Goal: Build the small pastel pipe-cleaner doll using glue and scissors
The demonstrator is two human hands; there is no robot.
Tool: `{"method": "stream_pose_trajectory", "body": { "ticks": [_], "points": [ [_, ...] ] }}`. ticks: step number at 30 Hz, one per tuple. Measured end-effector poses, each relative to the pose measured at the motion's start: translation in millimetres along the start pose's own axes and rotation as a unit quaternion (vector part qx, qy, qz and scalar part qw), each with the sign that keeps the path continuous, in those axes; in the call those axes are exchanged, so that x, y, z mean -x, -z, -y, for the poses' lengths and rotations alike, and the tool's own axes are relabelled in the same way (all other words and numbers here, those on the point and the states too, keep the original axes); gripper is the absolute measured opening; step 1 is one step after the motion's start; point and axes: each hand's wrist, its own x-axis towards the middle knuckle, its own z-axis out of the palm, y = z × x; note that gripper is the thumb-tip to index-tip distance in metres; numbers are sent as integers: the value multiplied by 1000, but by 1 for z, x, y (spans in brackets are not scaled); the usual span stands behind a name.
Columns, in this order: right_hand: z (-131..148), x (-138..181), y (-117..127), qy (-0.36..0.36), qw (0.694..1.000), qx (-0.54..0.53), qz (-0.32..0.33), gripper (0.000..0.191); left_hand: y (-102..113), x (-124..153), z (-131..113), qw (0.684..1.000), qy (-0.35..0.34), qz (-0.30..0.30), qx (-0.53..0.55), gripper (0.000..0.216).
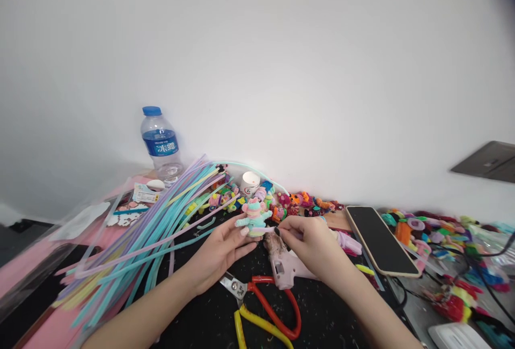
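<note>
Between the fingers of my left hand (225, 249) is a small pipe-cleaner figure (253, 215), mint green with pink ears and a yellowish edge low down. My right hand (308, 239) pinches the end of a short lilac pipe cleaner (263, 230), which lies against the lower front of the figure. Below my right hand rests a pale pink glue gun (281, 268), its nozzle end browned and partly covered by the hand. Scissors (257, 300) with red and yellow handles lie on the black mat in front of the figure.
A bundle of pastel pipe cleaners (161, 231) fans out at left, near a water bottle (159, 145). Several small fuzzy figures and a paper cup (250, 182) stand along the wall. A phone (382, 241) lies at right, beside a heap of colourful pieces (446, 236) and cables.
</note>
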Motion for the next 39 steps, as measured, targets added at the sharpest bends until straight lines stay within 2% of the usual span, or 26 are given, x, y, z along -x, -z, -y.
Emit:
{"method": "stream_pose_trajectory", "body": {
  "ticks": [11,18,25,28,33,39],
  "points": [
    [2,-1,-11,-4,997,68,-21,21,-2,1,0,1000,1,-6,3,43],
    [6,1,-12,3,997,81,-11,21,-1,3,0,1000,2,-9,-9,46],
    [1,-1,-12,12,1000,3,2,20,-2,2,-2,1000,14,12,-20,32],
    [-2,-2,-11,0,997,-72,27,19,-1,2,-2,999,25,18,-9,29],
    [-4,-4,-7,-63,970,-213,98,20,1,4,-3,999,45,28,3,24],
    [-8,-4,-6,-79,948,-284,121,21,-1,6,-4,998,56,36,15,25]
  ]
}}
